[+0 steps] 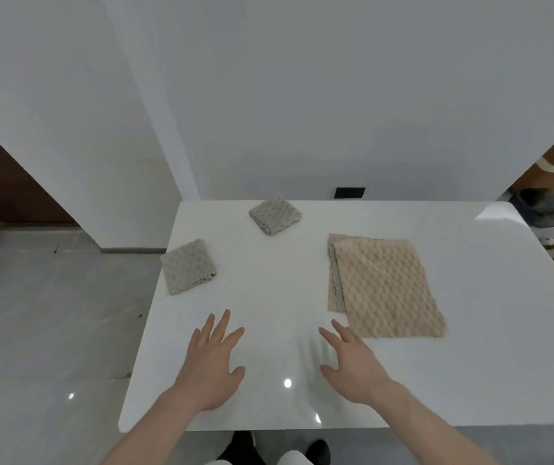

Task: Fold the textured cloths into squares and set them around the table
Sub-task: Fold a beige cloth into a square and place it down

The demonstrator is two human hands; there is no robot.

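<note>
Nearest the camera, the left hand and right hand hover over the glossy white tabletop, fingers spread and straight, holding nothing, the right one just short of the near corner of the large beige honeycomb-textured cloth. That cloth lies flat and unfolded on a stack, with a grey edge and another beige one peeking out beneath on its left. Two small grey textured cloths look finished as folded squares: one at the left edge, one toward the far side. So roughly two are done and the stack remains. No brand, label or writing is readable.
</note>
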